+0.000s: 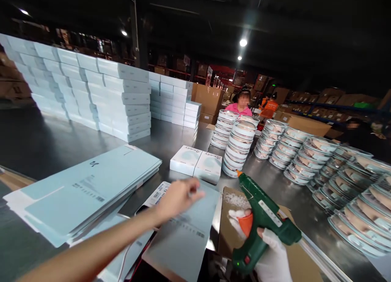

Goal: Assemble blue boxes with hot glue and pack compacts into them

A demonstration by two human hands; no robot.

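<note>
1. The right hand [271,253], in a white glove, grips a green glue gun [262,221] with a finger on the orange trigger. The nozzle points up and away, above a brown cardboard sheet [227,225] speckled with white glue crumbs.
2. The bare left hand [179,196] reaches over a flat blue-grey carton [186,233] lying in front of the person. Its fingers are loosely curled and blurred, so I cannot tell whether they pinch the carton's edge or only hover at it.
3. A fanned pile of the same flat cartons [88,188] lies to the left. Two made-up white boxes [197,162] sit just beyond the hand, and stacks of round clear tubs [240,145] stand to the right.
4. Risks, as I judge them: the nozzle is likely hot, and the bare hand is near it, so a burn is possible. Glue could drip on the steel table [171,139] or string across the printed face.
5. Writing: the white boxes carry a word seen upside down, not readable with certainty. The cartons show barcodes and small print, too fine to read.
</note>
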